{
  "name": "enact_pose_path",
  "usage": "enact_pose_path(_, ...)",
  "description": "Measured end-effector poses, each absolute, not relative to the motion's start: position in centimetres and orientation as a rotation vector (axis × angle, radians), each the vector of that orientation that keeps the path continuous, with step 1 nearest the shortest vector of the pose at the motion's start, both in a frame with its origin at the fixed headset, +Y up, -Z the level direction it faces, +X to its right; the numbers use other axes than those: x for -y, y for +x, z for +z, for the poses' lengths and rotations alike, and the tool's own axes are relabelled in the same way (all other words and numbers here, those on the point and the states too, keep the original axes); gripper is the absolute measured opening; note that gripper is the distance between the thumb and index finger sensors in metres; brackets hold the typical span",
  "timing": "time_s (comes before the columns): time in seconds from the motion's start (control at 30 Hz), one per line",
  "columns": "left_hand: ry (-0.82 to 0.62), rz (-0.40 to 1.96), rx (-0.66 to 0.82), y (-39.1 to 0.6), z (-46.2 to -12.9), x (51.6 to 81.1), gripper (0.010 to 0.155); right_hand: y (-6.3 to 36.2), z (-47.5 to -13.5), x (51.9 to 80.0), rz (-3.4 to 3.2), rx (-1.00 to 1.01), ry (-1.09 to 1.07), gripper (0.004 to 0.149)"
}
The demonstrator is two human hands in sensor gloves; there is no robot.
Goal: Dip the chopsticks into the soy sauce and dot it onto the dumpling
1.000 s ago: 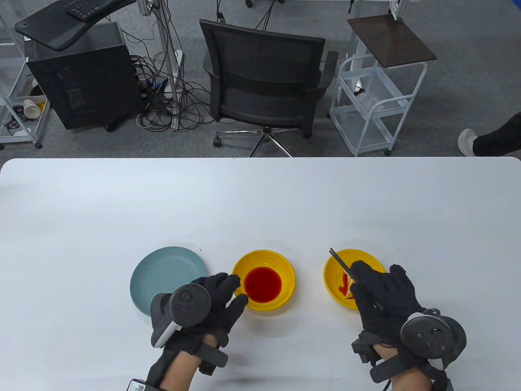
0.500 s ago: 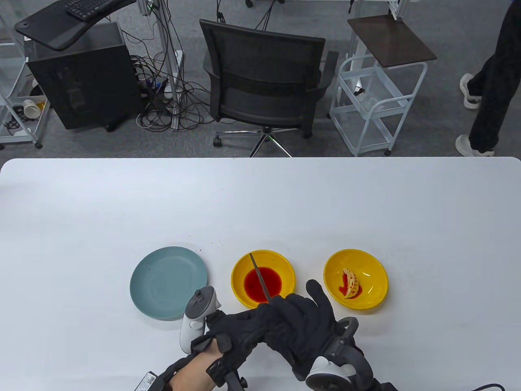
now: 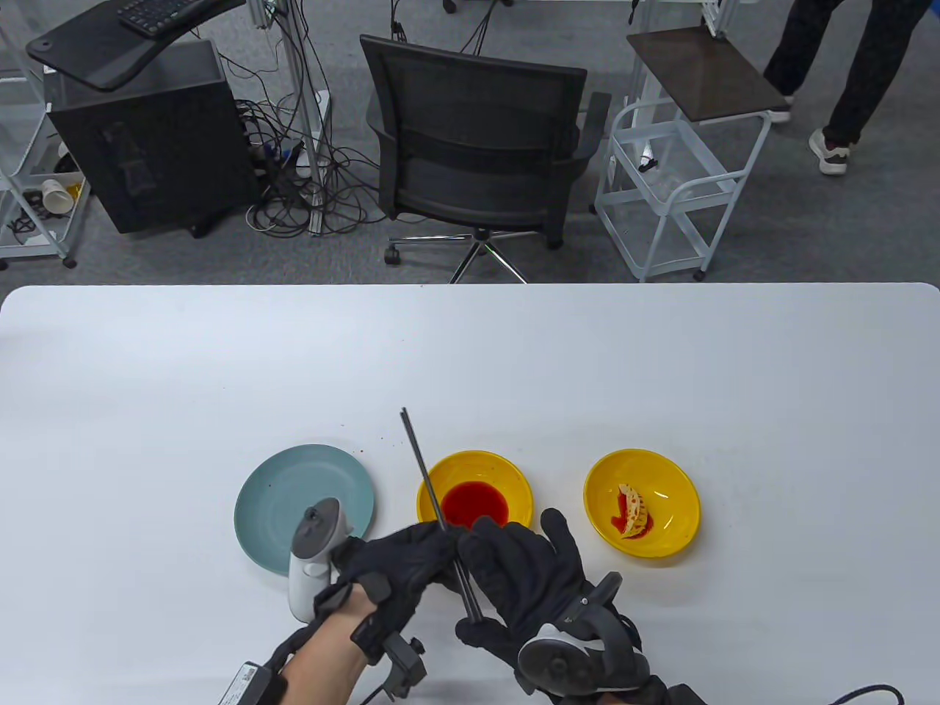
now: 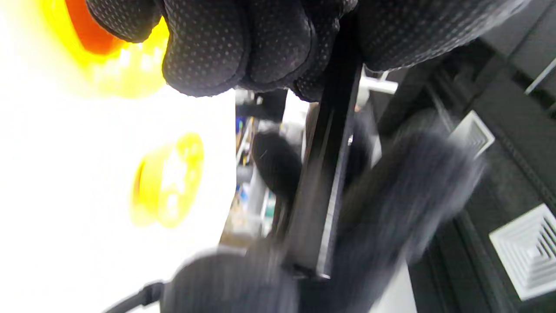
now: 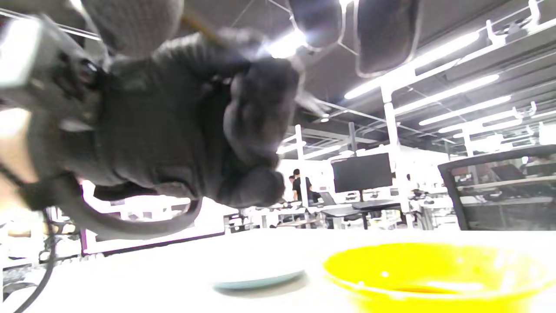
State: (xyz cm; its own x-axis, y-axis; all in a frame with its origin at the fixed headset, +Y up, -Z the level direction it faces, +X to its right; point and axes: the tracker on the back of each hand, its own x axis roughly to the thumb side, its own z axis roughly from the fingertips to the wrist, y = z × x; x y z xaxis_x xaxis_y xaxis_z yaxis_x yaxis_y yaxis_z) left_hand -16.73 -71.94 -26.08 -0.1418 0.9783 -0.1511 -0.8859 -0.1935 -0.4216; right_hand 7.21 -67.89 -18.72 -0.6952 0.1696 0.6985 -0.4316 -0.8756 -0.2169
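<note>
Both hands meet near the surface's near edge, clamped together on the chopsticks (image 3: 438,514). The left hand (image 3: 400,562) grips them from the left, the right hand (image 3: 525,573) from the right. Their tips point toward the far edge, past the rim of the yellow sauce bowl (image 3: 518,488). The dumpling (image 3: 633,510) lies in a second yellow bowl (image 3: 679,492) to the right. A teal plate (image 3: 283,492) sits left of the sauce bowl.

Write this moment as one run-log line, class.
hands: left hand and right hand both grip chopsticks | sauce bowl: tips outside | dumpling: red-dotted, right bowl
</note>
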Motion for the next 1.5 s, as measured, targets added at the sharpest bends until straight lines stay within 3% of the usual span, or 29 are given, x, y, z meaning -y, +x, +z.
enact_pose_path(0.1, -0.290, 1.532, 0.126, -21.8, -26.8, 70.4, 0.055, 8.0, -19.1, 67.7, 2.567, 0.508, 0.955, 0.089)
enact_pose_path(0.23, -0.150, 0.839, -0.164, -25.7, -26.8, 69.5, 0.054, 8.7, -19.6, 67.6, 2.539, 0.467, 0.898, 0.089)
enact_pose_path(0.3, -0.193, 0.557, -0.262, -25.7, -27.4, 70.3, 0.054, 9.0, -19.7, 67.6, 2.534, 0.456, 0.879, 0.089)
enact_pose_path(0.53, -0.370, 0.089, -0.356, -22.9, -29.3, 73.4, 0.054, 9.9, -20.7, 68.1, 2.547, 0.367, 0.806, 0.089)
enact_pose_path(1.03, -0.450, -0.069, -0.399, -22.3, -29.9, 75.4, 0.055, 13.3, -22.3, 67.5, 2.462, 0.317, 0.614, 0.088)
enact_pose_path(1.17, -0.438, -0.048, -0.422, -22.5, -29.4, 74.6, 0.063, 14.9, -23.0, 67.3, 2.478, 0.330, 0.538, 0.088)
enact_pose_path(1.3, -0.316, 0.023, -0.391, -22.4, -28.6, 72.6, 0.069, 16.7, -24.0, 67.8, 2.565, 0.300, 0.405, 0.088)
enact_pose_path(1.5, -0.008, 0.226, -0.158, -20.9, -27.3, 70.2, 0.074, 18.2, -25.6, 69.8, 2.705, 0.083, 0.230, 0.090)
